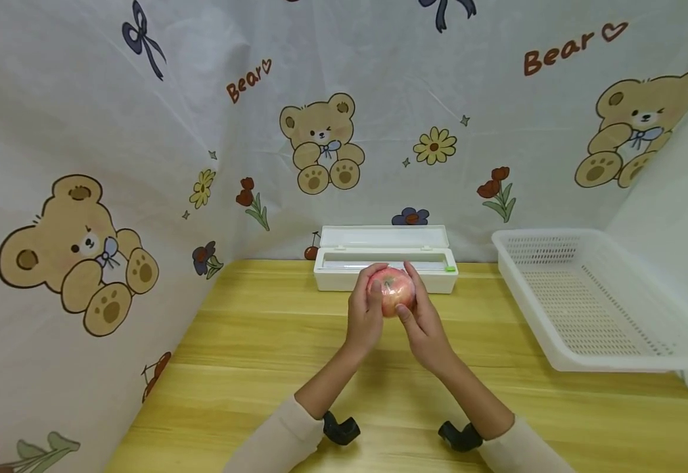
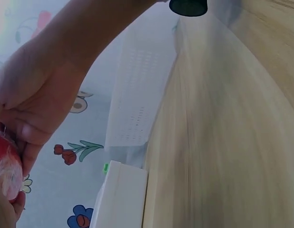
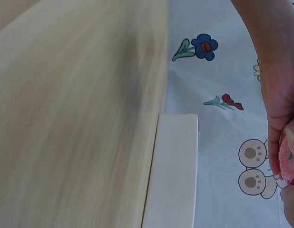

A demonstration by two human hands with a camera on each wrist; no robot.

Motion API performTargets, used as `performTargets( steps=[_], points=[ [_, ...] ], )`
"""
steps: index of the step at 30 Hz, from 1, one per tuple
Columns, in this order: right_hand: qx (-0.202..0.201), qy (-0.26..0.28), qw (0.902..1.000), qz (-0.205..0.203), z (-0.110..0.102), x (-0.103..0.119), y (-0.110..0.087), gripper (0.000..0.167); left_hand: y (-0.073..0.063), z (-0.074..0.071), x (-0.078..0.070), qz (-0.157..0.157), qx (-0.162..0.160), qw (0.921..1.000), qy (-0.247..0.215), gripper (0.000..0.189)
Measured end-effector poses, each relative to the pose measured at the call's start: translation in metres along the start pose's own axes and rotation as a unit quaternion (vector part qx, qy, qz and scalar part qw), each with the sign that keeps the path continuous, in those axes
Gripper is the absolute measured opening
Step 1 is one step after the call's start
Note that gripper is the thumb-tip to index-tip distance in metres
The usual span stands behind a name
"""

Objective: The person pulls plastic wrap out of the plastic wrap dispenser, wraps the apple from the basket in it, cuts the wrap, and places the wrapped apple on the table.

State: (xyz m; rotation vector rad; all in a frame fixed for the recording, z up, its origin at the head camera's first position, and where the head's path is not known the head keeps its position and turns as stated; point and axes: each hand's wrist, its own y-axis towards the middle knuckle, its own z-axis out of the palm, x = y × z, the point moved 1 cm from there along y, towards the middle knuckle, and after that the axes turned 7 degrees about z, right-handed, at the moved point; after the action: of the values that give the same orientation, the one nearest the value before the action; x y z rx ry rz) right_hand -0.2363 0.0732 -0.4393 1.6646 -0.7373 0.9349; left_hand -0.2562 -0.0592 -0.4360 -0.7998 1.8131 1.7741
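A red and yellow apple (image 1: 395,297), glossy with clear plastic film around it, is held up above the table between both hands. The left hand (image 1: 365,314) grips its left side, thumb on the front. On the other side the right hand (image 1: 428,326) grips it, its thumb at the lower front. Wrinkled film on the apple (image 2: 8,171) shows in the left wrist view; in the right wrist view the apple (image 3: 290,154) is cut off by the edge. Behind the hands stands a white cling film box (image 1: 385,279) with its lid raised.
A white perforated plastic basket (image 1: 556,348) stands at the right of the wooden table (image 1: 249,381). A pale cloth (image 1: 379,59) printed with bears and flowers hangs behind and to the left. Dark curved pieces (image 1: 341,430) sit at both wrists.
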Motion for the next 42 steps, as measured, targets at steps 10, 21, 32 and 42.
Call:
performTargets(
  steps=[10,21,32,42],
  points=[
    [-0.021,-0.029,0.9993,-0.01,0.014,0.003,-0.001,0.065,-0.005,0.004,-0.004,0.008,-0.064,0.9974,0.033,0.038],
    [-0.033,-0.098,0.9946,0.011,0.008,0.008,-0.004,0.064,-0.004,0.002,0.0,-0.032,-0.044,0.9984,0.018,0.039],
    [-0.006,0.0,0.9999,0.015,-0.002,0.012,-0.002,0.073,-0.005,0.004,-0.005,-0.023,0.02,0.999,-0.033,0.045],
    [0.006,0.061,0.9979,0.018,0.01,0.004,-0.006,0.059,-0.01,0.008,0.003,0.146,-0.032,0.9875,0.05,0.039]
  ],
)
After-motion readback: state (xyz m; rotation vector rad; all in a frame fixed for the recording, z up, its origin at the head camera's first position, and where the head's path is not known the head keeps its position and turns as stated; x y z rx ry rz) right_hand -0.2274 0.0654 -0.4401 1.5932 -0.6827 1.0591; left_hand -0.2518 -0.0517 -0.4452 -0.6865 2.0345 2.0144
